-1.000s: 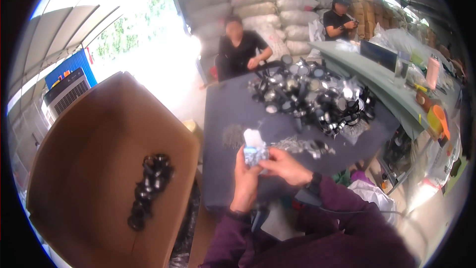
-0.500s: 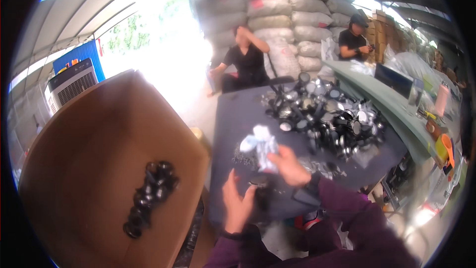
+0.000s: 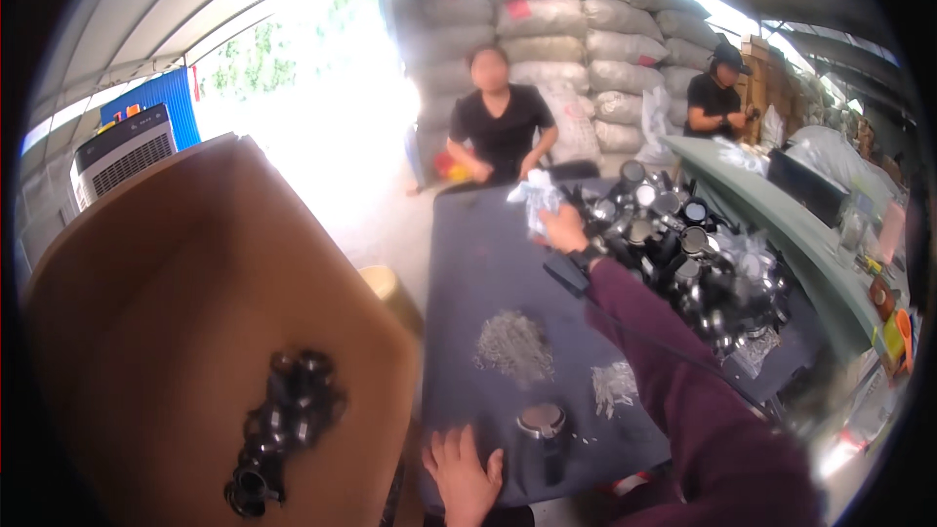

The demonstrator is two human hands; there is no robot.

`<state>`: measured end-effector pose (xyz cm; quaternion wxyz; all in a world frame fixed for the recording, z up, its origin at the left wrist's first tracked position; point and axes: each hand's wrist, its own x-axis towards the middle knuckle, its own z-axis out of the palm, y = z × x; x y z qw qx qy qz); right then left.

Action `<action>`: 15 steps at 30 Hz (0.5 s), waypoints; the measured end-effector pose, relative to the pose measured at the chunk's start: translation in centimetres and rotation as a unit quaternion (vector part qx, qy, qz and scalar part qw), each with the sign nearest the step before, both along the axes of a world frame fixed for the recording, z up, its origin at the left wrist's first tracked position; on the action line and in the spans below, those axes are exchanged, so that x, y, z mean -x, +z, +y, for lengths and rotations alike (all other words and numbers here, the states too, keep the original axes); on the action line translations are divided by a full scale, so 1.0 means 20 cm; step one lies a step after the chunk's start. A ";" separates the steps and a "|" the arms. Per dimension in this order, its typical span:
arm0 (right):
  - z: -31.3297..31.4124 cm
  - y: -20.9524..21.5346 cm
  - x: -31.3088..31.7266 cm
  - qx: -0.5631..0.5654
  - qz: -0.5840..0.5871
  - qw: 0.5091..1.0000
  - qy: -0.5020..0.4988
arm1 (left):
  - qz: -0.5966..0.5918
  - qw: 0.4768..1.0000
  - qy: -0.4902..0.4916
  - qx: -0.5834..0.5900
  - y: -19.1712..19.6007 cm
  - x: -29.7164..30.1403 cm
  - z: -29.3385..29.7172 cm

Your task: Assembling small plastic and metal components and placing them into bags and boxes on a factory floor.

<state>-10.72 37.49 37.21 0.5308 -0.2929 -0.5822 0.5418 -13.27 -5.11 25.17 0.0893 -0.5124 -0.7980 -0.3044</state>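
My right hand (image 3: 564, 227) reaches far over the dark table and is closed on a crumpled white cloth (image 3: 537, 197), at the left edge of a heap of black pieces with round silvery faces (image 3: 693, 239). My left hand (image 3: 463, 473) lies palm down on the table's near left corner, fingers spread, holding nothing. To its right rests a single black piece with a round silvery face (image 3: 542, 420), its dark tail toward me. Beyond that piece is a pile of tiny greyish parts (image 3: 514, 346). Small clear strips (image 3: 614, 386) lie beside my right forearm.
A big open cardboard box (image 3: 224, 263) stands at the left, with several shiny black pieces (image 3: 283, 420) inside. Across the table (image 3: 478, 263) sits a person (image 3: 502, 122). Another person (image 3: 714, 98) works beyond a green counter (image 3: 771, 205). Stacked sacks (image 3: 542, 24) rise behind.
My right hand has carried the cloth away to the far side of the table. My left hand has moved down and lies flat. The seated person has lowered a hand from the head.
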 end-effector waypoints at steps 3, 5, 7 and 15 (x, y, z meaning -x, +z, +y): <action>0.16 -0.06 0.14 -0.078 -0.067 0.992 -0.069 | 0.016 1.000 0.008 -0.019 0.06 -0.02 0.00; 0.21 -0.09 0.24 -0.072 -0.071 0.992 -0.074 | -0.014 1.000 0.002 0.005 0.03 -0.01 -0.02; 0.19 -0.10 0.33 -0.040 -0.050 0.995 -0.073 | -0.021 1.000 0.007 0.013 0.05 -0.01 -0.02; 0.82 -0.40 0.42 -0.114 -0.090 0.976 -0.161 | -0.056 0.998 -0.022 0.028 0.06 0.01 0.04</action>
